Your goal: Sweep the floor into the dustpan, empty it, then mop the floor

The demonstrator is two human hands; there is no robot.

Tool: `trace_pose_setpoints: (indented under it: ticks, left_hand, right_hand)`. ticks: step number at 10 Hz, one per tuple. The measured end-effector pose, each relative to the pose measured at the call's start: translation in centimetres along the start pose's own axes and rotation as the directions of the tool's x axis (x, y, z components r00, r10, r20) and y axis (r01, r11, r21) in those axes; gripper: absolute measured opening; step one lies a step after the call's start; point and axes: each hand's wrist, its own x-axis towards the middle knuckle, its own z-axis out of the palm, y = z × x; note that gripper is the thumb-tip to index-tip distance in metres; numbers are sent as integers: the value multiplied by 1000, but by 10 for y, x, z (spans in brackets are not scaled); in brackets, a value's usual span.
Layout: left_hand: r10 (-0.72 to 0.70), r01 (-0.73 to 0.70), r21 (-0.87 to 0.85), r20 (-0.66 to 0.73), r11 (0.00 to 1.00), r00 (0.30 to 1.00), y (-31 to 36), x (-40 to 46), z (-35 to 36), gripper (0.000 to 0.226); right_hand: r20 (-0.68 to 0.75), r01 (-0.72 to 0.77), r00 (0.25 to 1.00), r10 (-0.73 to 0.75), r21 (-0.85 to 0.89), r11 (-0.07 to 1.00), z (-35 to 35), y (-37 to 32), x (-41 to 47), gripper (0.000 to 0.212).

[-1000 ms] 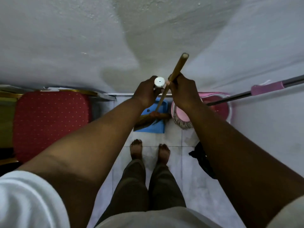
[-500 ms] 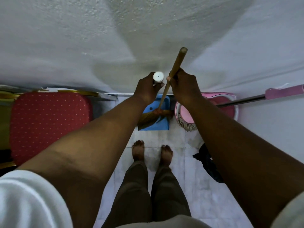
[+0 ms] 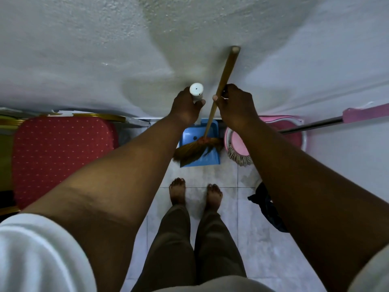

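The scene is dim and flat, with a cool grey cast and no glare. Light falls from above and behind the person, throwing a broad soft shadow on the wall (image 3: 189, 39) ahead. Both forearms are dark and underexposed. The wide lens bends the edges, stretching the white sleeve (image 3: 37, 253) at the lower left corner. The floor (image 3: 259, 249) looks soft and slightly smeared.

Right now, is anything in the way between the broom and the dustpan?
No. The broom's bristles already lie over the blue dustpan; nothing visible sits between them. The mop bucket stands off to the right.
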Motion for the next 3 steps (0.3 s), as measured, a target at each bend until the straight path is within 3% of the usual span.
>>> trace_pose_setpoints:
  ticks: [3]
  left_hand:
    - [-74, 74, 51, 6, 996, 997, 3, -30, -9, 55]
  right_hand:
    - [17, -66, 998, 65, 53, 996, -7, 1, -31, 49]
